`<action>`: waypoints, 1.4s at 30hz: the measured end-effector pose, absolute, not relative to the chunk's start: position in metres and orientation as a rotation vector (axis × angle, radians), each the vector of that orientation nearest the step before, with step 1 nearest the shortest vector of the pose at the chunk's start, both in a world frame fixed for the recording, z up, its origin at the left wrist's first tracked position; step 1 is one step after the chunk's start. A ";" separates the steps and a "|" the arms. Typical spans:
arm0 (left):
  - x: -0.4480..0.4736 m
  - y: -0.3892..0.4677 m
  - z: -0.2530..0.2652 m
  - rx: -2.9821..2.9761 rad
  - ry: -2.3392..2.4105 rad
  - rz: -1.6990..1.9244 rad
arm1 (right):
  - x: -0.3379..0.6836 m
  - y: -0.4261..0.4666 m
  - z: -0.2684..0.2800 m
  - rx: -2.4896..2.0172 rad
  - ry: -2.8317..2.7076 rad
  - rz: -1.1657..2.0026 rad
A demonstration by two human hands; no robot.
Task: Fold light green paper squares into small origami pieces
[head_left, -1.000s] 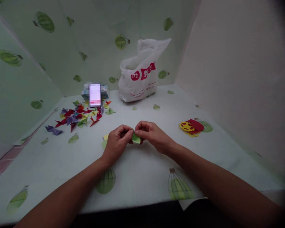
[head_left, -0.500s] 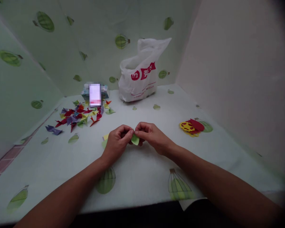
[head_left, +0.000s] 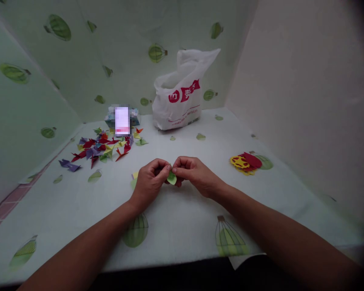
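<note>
A small piece of folded green paper is pinched between my two hands above the middle of the table. My left hand grips its left side with thumb and bent fingers. On the other side, my right hand pinches it near the top, its fingers curled behind. The fingertips nearly meet and hide the paper's upper part. Just beyond my left hand, a yellow slip of paper shows partly on the cloth. A pile of folded paper cranes in red, purple, yellow, green and orange lies at the back left.
A white plastic bag with red print stands at the back. Left of it, a blurred lit screen leans before a tissue box. Yellow and red cut-out shapes lie at the right. The tablecloth has green balloon prints.
The green paper has shifted very slightly left and tilted a little between my fingers. Both hands keep their grip in nearly the same place.
</note>
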State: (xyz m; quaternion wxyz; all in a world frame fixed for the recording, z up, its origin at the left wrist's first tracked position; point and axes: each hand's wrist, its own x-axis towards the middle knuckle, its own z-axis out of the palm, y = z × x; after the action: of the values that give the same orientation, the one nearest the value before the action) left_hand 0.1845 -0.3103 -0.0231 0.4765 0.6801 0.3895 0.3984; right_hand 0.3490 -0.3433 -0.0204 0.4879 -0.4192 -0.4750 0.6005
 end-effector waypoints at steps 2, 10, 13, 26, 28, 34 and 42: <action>0.185 -0.311 -0.022 1.647 0.930 0.969 | 0.348 -0.344 -0.019 -1.029 -1.161 1.427; 0.185 -0.308 -0.020 1.461 0.865 0.918 | 0.348 -0.344 -0.018 -1.049 -1.158 1.348; 0.185 -0.307 -0.020 1.457 0.881 0.915 | 0.348 -0.344 -0.020 -1.042 -1.168 1.336; 0.185 -0.307 -0.020 1.484 0.885 0.920 | 0.346 -0.345 -0.020 -1.022 -1.193 1.342; 0.185 -0.307 -0.019 1.455 0.866 0.908 | 0.346 -0.345 -0.019 -1.023 -1.204 1.335; 0.184 -0.308 -0.017 1.462 0.866 0.886 | 0.347 -0.344 -0.019 -1.048 -1.276 1.266; 0.184 -0.306 -0.017 1.488 0.853 0.878 | 0.348 -0.345 -0.018 -1.101 -1.403 1.158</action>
State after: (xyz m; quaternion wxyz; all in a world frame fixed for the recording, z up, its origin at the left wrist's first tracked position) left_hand 0.1841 -0.3065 -0.0174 0.5709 0.6340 0.3634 0.3743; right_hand 0.3476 -0.3448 -0.0175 0.4861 -0.4524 -0.5768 0.4758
